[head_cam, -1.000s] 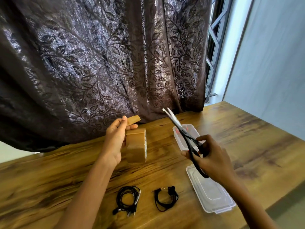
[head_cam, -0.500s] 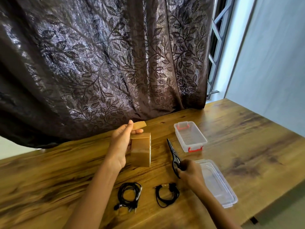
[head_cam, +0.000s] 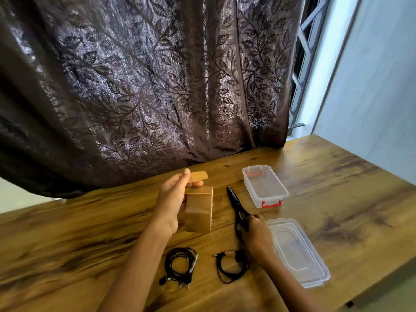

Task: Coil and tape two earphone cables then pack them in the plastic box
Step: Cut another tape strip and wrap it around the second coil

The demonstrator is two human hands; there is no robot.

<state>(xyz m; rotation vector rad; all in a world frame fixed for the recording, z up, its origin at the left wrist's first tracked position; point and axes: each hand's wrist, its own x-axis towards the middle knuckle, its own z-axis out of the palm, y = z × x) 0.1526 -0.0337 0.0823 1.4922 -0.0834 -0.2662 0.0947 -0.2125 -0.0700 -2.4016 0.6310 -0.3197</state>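
Two coiled black earphone cables lie near the table's front: the left coil (head_cam: 180,266) and the right coil (head_cam: 231,265). My left hand (head_cam: 172,201) holds a brown tape roll (head_cam: 200,210) upright above the table and pinches a short cut strip of tape (head_cam: 198,176) between thumb and fingertip. My right hand (head_cam: 256,237) rests on the handles of black scissors (head_cam: 235,202), which lie flat on the table with blades shut. A clear plastic box (head_cam: 265,188) with red clips stands open to the right. Its clear lid (head_cam: 297,251) lies beside my right hand.
A dark leaf-patterned curtain (head_cam: 146,86) hangs over the back edge of the wooden table (head_cam: 337,188). A window frame and pale wall are at the right. The table's front right edge drops off near the lid.
My right hand has brought the scissors down from the air onto the table between the tape roll and the box. The left hand keeps the roll and strip nearly still.
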